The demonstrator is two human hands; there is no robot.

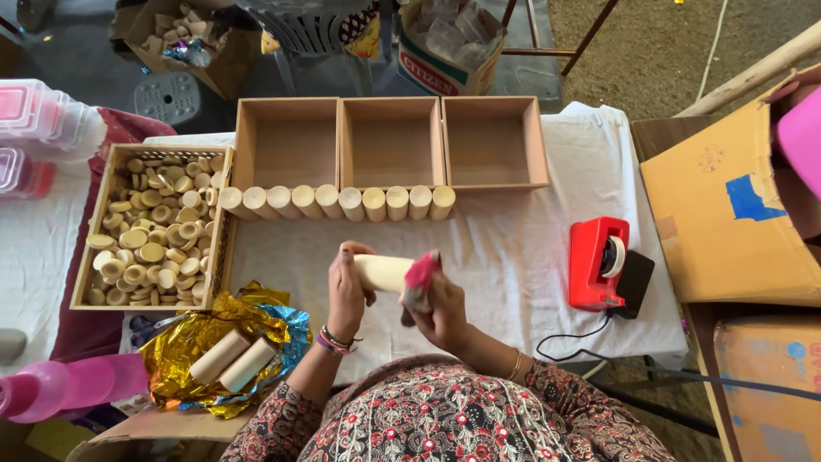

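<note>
My left hand (345, 293) grips one end of a pale wooden cylinder (383, 272), held level above the white cloth (513, 248). My right hand (440, 310) presses a pink-red rag (421, 275) against the cylinder's other end. A row of several upright pale cylinders (338, 203) stands just beyond my hands, in front of three empty wooden boxes (391, 142). Two more cylinders (233, 360) lie on crumpled gold foil (192, 342) at my left.
A wooden tray of several small round wooden discs (152, 224) sits at the left. A red tape dispenser (599, 261) with a black cable stands at the right, beside a cardboard box (727, 197). Pink plastic bottle (60, 385) lies lower left.
</note>
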